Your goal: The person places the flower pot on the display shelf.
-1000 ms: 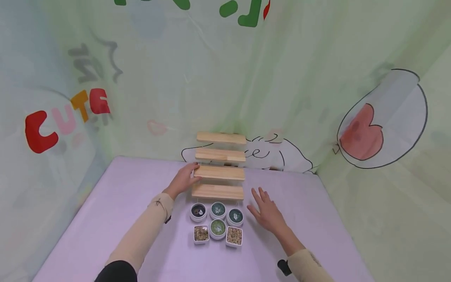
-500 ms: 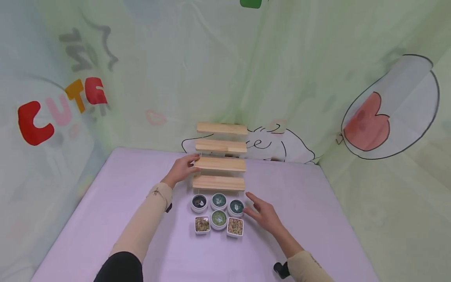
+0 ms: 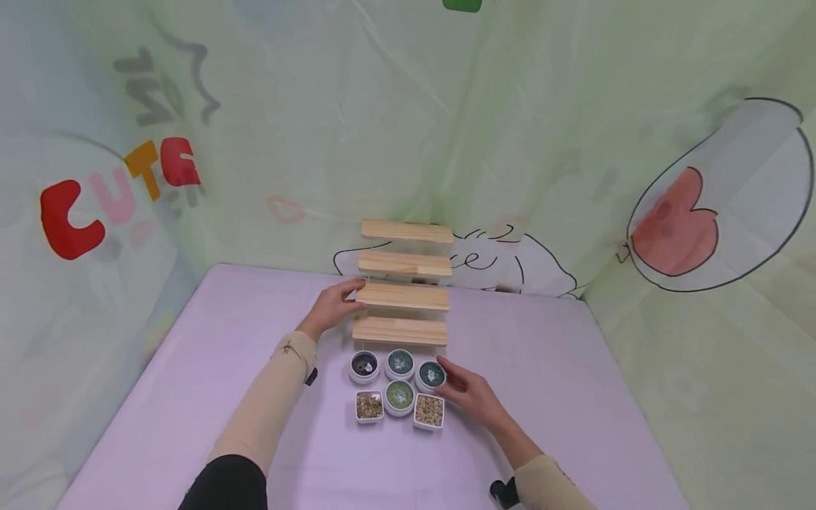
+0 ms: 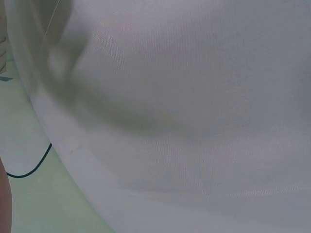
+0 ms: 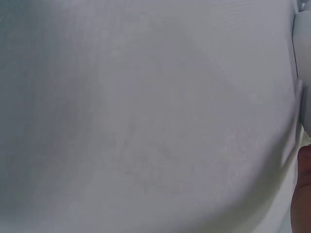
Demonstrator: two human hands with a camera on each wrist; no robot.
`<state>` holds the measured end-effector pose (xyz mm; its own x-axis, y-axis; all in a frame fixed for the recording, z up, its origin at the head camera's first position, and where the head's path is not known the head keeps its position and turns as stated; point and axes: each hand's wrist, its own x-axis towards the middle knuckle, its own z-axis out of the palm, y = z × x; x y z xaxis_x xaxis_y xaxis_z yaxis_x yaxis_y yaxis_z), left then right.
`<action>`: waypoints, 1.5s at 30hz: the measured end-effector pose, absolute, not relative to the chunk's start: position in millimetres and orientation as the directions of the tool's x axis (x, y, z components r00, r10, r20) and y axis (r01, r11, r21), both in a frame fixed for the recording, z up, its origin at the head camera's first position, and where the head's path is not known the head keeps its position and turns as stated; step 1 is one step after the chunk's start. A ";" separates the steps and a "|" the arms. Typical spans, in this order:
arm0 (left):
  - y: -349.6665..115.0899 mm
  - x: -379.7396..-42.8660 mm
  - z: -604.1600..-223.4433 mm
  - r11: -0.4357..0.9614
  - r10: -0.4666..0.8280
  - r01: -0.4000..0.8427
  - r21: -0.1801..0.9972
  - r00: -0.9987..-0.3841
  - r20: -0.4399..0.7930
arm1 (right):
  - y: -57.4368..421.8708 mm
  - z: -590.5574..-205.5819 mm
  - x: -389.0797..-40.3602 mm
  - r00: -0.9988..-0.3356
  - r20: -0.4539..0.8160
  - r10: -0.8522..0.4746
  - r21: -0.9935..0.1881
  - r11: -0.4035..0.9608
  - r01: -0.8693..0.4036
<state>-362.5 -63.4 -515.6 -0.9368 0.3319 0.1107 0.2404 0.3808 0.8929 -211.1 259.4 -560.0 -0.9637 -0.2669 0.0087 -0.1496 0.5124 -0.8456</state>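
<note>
In the head view a tiered wooden rack (image 3: 401,297) stands at the back of the table, its plank shelves rising in steps. My left hand (image 3: 331,306) grips the left end of its second shelf from the bottom, fingers behind and thumb in front. Before the rack sit small white pots. My right hand (image 3: 472,392) holds the right-hand round pot with a dark teal top (image 3: 431,375) between thumb and fingers at its right side. In the right wrist view only a thumb (image 5: 302,189) shows, close to a white pot (image 5: 303,48). The left wrist view shows mostly tablecloth.
Beside the held pot are another teal pot (image 3: 399,363), a black-topped pot (image 3: 364,365) and a green-topped pot (image 3: 399,395). Two square pots with pebbly tops (image 3: 369,406) stand nearest me. A printed curtain (image 3: 306,142) rises behind the lilac table (image 3: 255,319).
My right hand has moved left from beside the pots, and its spread fingers have closed in around the right-hand teal pot. My left hand stays on the rack. The head view has tilted down slightly.
</note>
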 end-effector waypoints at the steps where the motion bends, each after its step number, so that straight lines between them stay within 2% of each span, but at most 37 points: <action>1: -62.9 -362.1 -515.8 0.381 0.331 0.242 0.892 -0.937 0.113 | 259.1 -561.3 -211.2 -0.962 0.015 -0.271 -0.852 0.500 -0.155; 11: -59.2 -361.1 -518.8 0.406 0.318 0.240 0.882 -0.942 0.110 | 259.3 -574.0 -214.1 -0.954 0.019 -0.298 -0.922 0.363 -0.132; 29: -63.3 -361.6 -515.3 0.429 0.330 0.283 0.858 -0.933 0.143 | 256.4 -575.7 -218.4 -0.965 -0.060 -0.256 -0.955 0.297 -0.020; 39: -64.2 -361.4 -511.5 0.445 0.344 0.295 0.845 -0.928 0.143 | 258.4 -568.6 -219.8 -0.980 -0.073 -0.186 -0.927 0.376 -0.002; 45: -64.4 -363.1 -512.9 0.425 0.343 0.303 0.853 -0.926 0.158 | 258.5 -547.4 -217.7 -0.980 -0.026 -0.199 -0.905 0.421 -0.061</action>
